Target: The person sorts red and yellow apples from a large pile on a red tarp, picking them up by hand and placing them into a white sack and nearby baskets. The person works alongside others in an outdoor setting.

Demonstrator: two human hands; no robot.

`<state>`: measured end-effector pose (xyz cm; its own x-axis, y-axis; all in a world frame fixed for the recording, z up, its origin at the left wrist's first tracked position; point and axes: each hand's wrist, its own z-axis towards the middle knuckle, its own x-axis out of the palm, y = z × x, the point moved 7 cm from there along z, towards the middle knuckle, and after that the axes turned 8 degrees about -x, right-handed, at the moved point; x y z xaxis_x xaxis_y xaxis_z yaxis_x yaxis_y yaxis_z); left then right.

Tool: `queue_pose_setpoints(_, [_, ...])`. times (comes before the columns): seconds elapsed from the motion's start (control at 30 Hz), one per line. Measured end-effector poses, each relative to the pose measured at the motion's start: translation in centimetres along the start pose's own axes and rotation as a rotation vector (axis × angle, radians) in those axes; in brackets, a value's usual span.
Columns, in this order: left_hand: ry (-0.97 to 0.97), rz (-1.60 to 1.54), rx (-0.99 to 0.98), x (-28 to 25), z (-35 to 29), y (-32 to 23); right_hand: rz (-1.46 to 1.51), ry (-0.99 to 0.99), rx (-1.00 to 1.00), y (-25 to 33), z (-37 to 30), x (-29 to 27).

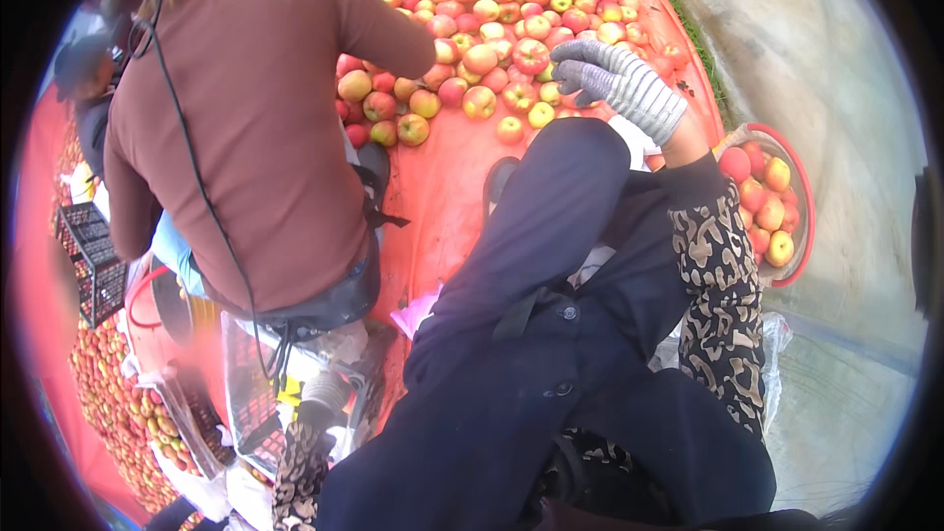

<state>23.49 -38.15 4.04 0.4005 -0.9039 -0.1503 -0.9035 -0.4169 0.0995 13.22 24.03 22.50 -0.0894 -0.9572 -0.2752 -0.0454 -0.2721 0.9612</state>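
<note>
My right hand [621,87], in a grey striped glove, hovers over the near edge of a heap of red and yellow apples [482,59]. Its fingers reach left, a little bent, and no apple shows in them. Low on the left, my left hand [326,395] is in a similar glove beside a pale plastic crate [254,403] with clear plastic film about it. That hand's fingers are blurred and partly hidden, so what they hold cannot be made out. Something yellow [289,391] shows close to it.
A co-worker in a brown top [246,128] sits close on my left, one arm toward the heap. A red-rimmed basket of apples [808,206] stands at my right. Black crates [90,256], another person [87,79] and more apples [123,393] lie far left. Red sheeting [433,206] covers the ground.
</note>
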Motion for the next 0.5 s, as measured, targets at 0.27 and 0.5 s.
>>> queue_pose_setpoints(0.27, [-0.909, -0.678, 0.058, -24.6, -7.1, -0.7, 0.193, -0.157, -0.160, 3.7, -1.6, -3.7])
queue_pose_setpoints(0.5, [-1.352, -1.023, 0.161, -43.2, 2.9, 0.0, 0.248, -0.255, -0.089, 4.6, -2.7, -4.4])
